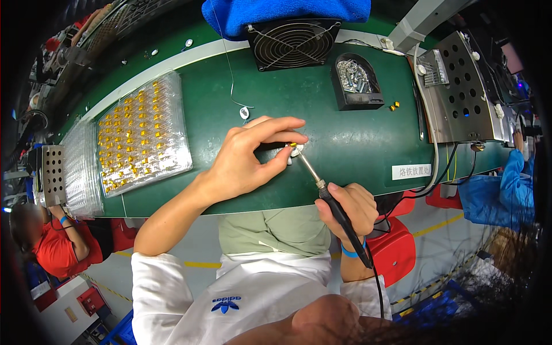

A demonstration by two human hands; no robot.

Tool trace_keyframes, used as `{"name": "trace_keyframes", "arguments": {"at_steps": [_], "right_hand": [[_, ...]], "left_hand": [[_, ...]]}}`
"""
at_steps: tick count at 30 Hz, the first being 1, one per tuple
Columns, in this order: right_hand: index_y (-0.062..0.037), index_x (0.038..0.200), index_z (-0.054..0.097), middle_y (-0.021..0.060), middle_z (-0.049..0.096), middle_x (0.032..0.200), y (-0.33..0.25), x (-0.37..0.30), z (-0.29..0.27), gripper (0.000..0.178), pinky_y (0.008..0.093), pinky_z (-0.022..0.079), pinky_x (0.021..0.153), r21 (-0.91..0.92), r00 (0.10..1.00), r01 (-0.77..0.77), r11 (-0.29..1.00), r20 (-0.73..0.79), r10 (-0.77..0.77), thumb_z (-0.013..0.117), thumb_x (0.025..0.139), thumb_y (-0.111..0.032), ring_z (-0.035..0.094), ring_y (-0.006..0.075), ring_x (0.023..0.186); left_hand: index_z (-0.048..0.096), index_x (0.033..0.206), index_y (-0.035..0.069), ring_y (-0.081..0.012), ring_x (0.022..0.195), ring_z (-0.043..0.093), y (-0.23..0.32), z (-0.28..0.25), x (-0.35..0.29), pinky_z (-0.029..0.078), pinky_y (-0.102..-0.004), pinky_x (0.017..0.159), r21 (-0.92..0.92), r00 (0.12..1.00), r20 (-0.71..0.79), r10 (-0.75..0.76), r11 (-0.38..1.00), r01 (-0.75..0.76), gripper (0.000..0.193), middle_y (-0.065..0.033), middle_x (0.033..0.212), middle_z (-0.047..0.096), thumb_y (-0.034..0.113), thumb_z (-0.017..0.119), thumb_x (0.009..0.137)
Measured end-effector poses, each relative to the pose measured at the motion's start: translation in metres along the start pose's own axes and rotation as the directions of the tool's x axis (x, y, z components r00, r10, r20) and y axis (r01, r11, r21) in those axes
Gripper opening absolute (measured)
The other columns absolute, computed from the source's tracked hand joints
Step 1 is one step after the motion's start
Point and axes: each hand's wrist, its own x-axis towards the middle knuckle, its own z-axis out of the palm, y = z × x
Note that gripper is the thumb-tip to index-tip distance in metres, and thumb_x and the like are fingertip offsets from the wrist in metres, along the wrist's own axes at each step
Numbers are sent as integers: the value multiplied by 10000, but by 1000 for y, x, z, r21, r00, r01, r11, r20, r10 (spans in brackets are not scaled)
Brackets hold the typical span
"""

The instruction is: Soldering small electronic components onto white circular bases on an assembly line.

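Observation:
Over the green bench mat (345,167), my left hand (241,158) pinches a tiny yellow part (293,144) between thumb and fingers. A small white piece (298,151) lies just under the fingertips, partly hidden by them. My right hand (359,210) is closed round the black handle of a soldering iron (336,214). Its metal tip points up and left and reaches the white piece beside the yellow part; whether it touches is too small to tell. Farther off, past my left hand, lies a white oval piece (244,112) near the end of a thin hanging wire (230,72).
A clear plastic tray (183,135) with many yellow parts sits at left. Along the back stand a black fan (294,46) and a black bin (359,103) of small metal pieces. Two yellow parts (394,106) lie beside the bin. A perforated metal box (460,86) and cables occupy the right.

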Motion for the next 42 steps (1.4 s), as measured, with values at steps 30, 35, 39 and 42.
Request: {"name": "trace_keyframes", "arguments": {"at_steps": [30, 35, 39, 42], "right_hand": [[44, 1310, 648, 171, 645, 809, -2, 40, 19, 440, 381, 497, 628, -50, 989, -142, 989, -34, 141, 741, 880, 54, 615, 276, 667], [44, 1302, 643, 168, 655, 821, 4, 29, 18, 479, 383, 510, 586, -93, 991, -116, 989, -79, 108, 764, 840, 78, 621, 292, 632], [50, 1300, 639, 164, 643, 804, 0, 30, 19, 471, 382, 502, 571, -122, 996, -76, 990, -44, 71, 764, 846, 70, 616, 293, 617], [56, 1302, 636, 162, 633, 802, 0, 26, 19, 464, 382, 498, 573, -132, 993, -116, 985, -36, 112, 757, 854, 65, 618, 298, 622]], "left_hand": [[755, 1100, 7, -221, 906, 738, -135, -270, 28, 590, -334, 819, 686, 895, -443, 43, 659, 308, 286, -146, 1058, 752, -5, 720, 817], [733, 1153, -12, -266, 974, 750, -134, -225, 82, 589, -362, 915, 592, 967, -225, -118, 772, 232, 308, -165, 1068, 769, 26, 732, 848], [733, 1167, 14, -367, 975, 739, -136, -185, 112, 581, -430, 905, 683, 991, -119, -66, 719, 130, 332, -216, 1039, 756, 96, 757, 847], [751, 1159, 58, -393, 957, 727, -130, -167, 130, 573, -461, 894, 751, 986, -107, -131, 639, 167, 309, -225, 1025, 749, 91, 738, 852]]}}
